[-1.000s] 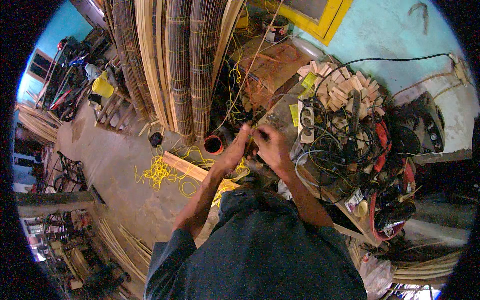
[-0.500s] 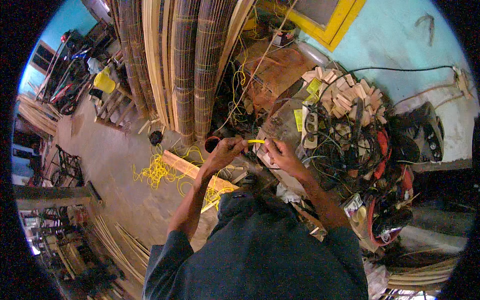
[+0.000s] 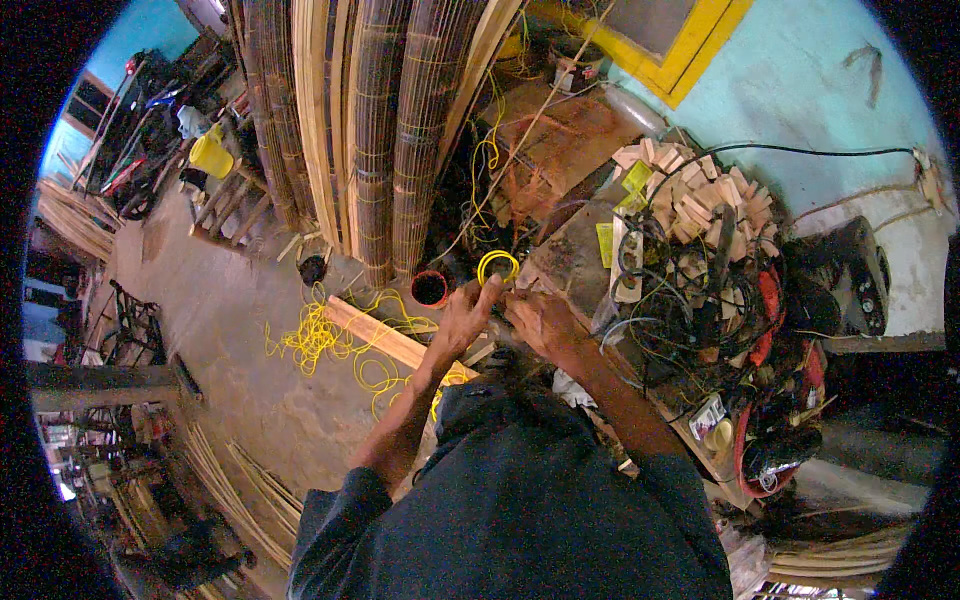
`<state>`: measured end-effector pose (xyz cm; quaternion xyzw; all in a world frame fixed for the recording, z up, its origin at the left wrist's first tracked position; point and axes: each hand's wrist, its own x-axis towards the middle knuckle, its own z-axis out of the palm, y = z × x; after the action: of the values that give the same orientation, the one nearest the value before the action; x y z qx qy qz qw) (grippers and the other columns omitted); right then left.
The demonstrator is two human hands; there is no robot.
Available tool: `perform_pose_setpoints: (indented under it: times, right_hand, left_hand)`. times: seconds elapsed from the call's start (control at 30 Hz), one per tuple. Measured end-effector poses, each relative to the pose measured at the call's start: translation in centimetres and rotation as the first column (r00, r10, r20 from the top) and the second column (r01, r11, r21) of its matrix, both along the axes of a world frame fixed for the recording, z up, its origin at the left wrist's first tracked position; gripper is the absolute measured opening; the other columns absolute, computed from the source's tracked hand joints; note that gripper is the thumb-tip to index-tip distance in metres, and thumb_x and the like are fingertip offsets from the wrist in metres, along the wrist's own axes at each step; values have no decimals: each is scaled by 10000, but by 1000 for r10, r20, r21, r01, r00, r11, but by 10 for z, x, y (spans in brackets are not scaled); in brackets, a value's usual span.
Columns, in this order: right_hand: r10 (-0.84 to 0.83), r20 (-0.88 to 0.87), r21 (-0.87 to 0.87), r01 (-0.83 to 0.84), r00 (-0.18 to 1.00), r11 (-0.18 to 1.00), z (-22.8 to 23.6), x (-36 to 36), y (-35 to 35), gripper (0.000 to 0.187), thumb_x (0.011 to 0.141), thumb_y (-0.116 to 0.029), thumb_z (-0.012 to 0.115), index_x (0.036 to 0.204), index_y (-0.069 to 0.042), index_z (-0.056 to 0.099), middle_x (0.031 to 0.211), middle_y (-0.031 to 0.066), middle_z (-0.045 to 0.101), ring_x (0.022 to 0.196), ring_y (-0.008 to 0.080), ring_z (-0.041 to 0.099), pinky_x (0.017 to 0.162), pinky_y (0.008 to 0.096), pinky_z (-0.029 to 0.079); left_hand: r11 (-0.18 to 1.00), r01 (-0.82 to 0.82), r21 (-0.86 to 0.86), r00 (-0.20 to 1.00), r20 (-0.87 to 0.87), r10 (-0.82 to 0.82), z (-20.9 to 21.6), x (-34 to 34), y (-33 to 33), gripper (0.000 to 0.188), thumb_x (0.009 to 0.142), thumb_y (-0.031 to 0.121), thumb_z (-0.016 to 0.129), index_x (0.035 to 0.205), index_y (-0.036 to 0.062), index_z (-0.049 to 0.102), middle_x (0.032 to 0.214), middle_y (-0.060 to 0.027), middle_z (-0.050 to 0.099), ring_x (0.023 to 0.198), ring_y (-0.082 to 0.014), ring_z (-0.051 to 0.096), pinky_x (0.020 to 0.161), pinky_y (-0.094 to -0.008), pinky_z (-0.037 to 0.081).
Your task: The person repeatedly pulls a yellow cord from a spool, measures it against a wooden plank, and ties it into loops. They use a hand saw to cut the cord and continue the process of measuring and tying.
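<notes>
A small coil of yellow cord (image 3: 498, 254) stands up in a ring between my hands. My left hand (image 3: 464, 318) pinches it at the base, thumb uppermost. Close beside it, my right hand (image 3: 543, 326) has its fingers curled together near the foot of the ring; what they grip is hidden. A loose tangle of the same yellow cord (image 3: 312, 338) lies on the floor to the left, some of it trailing over a pale wooden plank (image 3: 380, 337). Just beyond my left hand is a round reddish container with a dark inside (image 3: 430, 289).
Tall rolled slat blinds (image 3: 385, 140) stand ahead. To the right, a low bench holds tangled black cables (image 3: 665, 310) and a heap of small wood blocks (image 3: 705, 195). Long thin strips (image 3: 225, 490) lie on the floor at lower left. A yellow bucket (image 3: 211, 153) sits farther back.
The short stretch of yellow cord between my hands has become an upright ring of loops. My hands have come closer together, and the reddish container shows more fully.
</notes>
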<state>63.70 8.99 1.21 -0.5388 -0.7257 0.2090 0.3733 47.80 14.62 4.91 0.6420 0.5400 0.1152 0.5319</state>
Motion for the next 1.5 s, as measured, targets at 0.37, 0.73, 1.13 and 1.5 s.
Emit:
perform_pose_setpoints:
  times: [0.37,0.73,1.13,1.5]
  right_hand:
    - [-101,68,-55,105,993,993,20,5,7,190,873,-186,499,963,-52,598,876,193,608,773,338,590,648,428,458]
    - [35,216,-45,-26,976,999,9,17,11,154,812,-95,560,941,-19,596,905,118,583,878,291,552,754,375,467]
    - [-251,134,-181,273,959,945,26,-18,8,241,866,-242,539,846,-17,624,695,163,613,667,316,603,647,359,477]
    - [-211,-327,-509,17,921,861,-1,4,11,309,866,-303,568,931,-8,633,781,77,596,760,170,559,712,298,434]
  left_hand:
    - [975,223,8,964,149,-221,4,-17,6,461,898,465,448,921,25,584,700,-25,517,622,-117,433,558,-281,375]
    - [927,15,-375,892,423,157,-10,-11,-7,314,865,397,553,868,86,597,589,40,451,500,-64,371,430,-227,272]
    - [930,-135,341,964,262,44,-51,1,-7,228,871,243,528,964,56,620,709,-123,606,617,-218,573,555,-342,435]
    - [957,-193,-215,891,370,262,-48,-21,-8,430,859,424,535,868,5,632,614,-44,544,542,-140,448,501,-298,367]
